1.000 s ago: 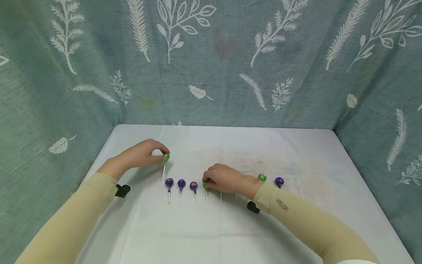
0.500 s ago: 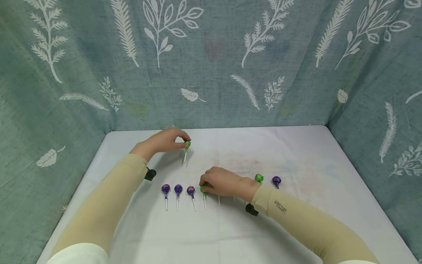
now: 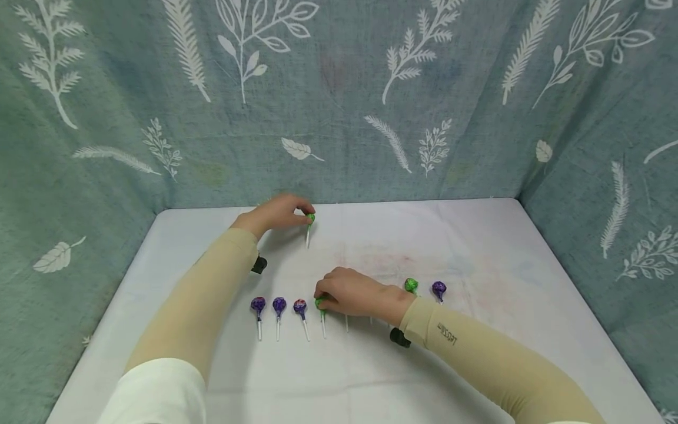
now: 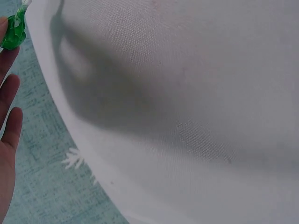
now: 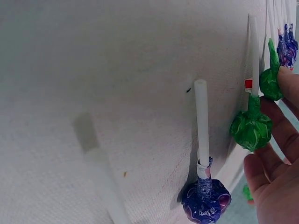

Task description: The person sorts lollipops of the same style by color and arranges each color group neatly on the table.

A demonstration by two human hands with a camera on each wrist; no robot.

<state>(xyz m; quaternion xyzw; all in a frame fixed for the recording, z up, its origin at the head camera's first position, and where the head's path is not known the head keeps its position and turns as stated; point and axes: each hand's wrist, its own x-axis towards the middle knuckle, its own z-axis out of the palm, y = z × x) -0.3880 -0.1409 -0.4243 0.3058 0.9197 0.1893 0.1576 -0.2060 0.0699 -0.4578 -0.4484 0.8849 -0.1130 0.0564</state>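
Observation:
Near the back edge of the table, my left hand (image 3: pixel 278 213) pinches a green-wrapped lollipop (image 3: pixel 311 218) by its head, the white stick pointing down. In the left wrist view this green lollipop (image 4: pixel 14 32) sits between thumb and fingertips, the other fingers apart from it. My right hand (image 3: pixel 355 291) pinches the head of another green lollipop (image 5: pixel 270 84) in the row on the table. Beside it, a second green lollipop (image 5: pixel 252 130) and a purple lollipop (image 5: pixel 205 200) lie under the right hand, mostly hidden from the head view.
Left of the right hand lie three purple lollipops, the nearest being a purple-and-red one (image 3: pixel 299 307). A green lollipop (image 3: pixel 411 285) and a purple lollipop (image 3: pixel 438 288) show beyond the right wrist. Leaf-patterned curtains (image 3: pixel 339 147) surround the white-covered table (image 3: pixel 296 383).
My left hand has carried its green lollipop rightward and away, toward the table's back edge. The right hand keeps its place on the row. The head view has shifted slightly.

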